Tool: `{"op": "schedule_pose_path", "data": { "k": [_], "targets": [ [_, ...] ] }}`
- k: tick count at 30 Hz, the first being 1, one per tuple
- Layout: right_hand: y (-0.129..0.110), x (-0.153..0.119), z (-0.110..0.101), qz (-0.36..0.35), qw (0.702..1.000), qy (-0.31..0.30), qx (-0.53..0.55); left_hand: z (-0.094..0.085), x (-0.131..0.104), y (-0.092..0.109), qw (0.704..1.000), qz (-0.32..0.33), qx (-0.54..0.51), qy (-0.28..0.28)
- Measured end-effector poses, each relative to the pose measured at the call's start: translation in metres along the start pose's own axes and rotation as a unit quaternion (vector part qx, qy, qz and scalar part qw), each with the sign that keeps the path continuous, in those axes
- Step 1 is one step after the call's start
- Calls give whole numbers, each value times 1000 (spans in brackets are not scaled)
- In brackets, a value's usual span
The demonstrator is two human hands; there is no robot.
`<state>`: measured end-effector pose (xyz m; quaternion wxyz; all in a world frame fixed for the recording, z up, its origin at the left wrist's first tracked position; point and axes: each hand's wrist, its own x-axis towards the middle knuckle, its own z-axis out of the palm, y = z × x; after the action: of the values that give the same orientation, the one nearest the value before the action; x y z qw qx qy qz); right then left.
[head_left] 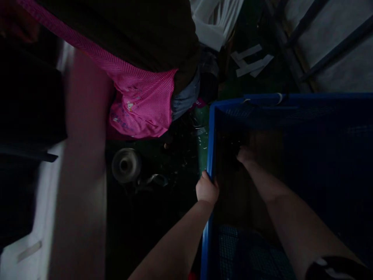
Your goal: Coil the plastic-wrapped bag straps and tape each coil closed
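My left hand (207, 189) is wrapped round the near-side rim of a large blue plastic crate (212, 136). Inside that crate my right hand (245, 154) reaches down low, its fingers curled at a dark, shapeless patch with a few small pale specks. Shadow hides what those fingers hold, if anything. Beneath the right hand the crate's bottom shows a brown, board-like surface (266, 151). A bluish-green mesh panel (229, 245) lies in its lower part.
A person in a bright pink checked apron (145, 101) stands at upper left beside a long pale bench (84, 175). On the dark green floor lie a roll of strapping or tape (126, 165) and white strips (252, 62). Metal bars (314, 58) run at upper right.
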<state>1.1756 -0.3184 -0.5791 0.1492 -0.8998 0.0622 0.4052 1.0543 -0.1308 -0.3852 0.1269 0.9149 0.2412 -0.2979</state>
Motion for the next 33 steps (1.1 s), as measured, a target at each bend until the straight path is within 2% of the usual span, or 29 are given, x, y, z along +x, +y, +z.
{"op": "schedule_pose_path", "data": {
  "k": [3,6,9,11,14,16,20,25,29,31,33],
  "targets": [
    [-16,42,-11,-21,999,33,-12,1,0,-3,1000,-6,-12,1],
    [-21,69,-11,-35,999,32,-18,2,1,-5,1000,-2,-17,2],
    [-23,74,4,-39,999,8,-37,2,1,-7,1000,-1,-19,0],
    [-23,62,21,-32,998,-15,-60,2,2,-7,1000,-4,-19,-2],
    [-14,26,50,3,994,-58,-88,0,3,-6,1000,-8,-16,-1],
    [4,-4,68,36,991,-82,-96,-2,3,-5,1000,-7,-15,2],
    [56,-62,94,82,984,-129,-90,-2,3,-2,1000,4,-6,14],
    [112,-128,110,107,976,-176,-71,-2,2,-2,1000,-5,-22,16],
    [128,-203,102,100,977,-179,-51,-7,1,4,996,-23,-87,-8],
    [133,-254,84,92,982,-159,-49,-14,-7,12,987,-39,-153,-35],
    [136,-312,56,82,987,-125,-56,-25,-30,20,966,-59,-245,-64]
  ]
}}
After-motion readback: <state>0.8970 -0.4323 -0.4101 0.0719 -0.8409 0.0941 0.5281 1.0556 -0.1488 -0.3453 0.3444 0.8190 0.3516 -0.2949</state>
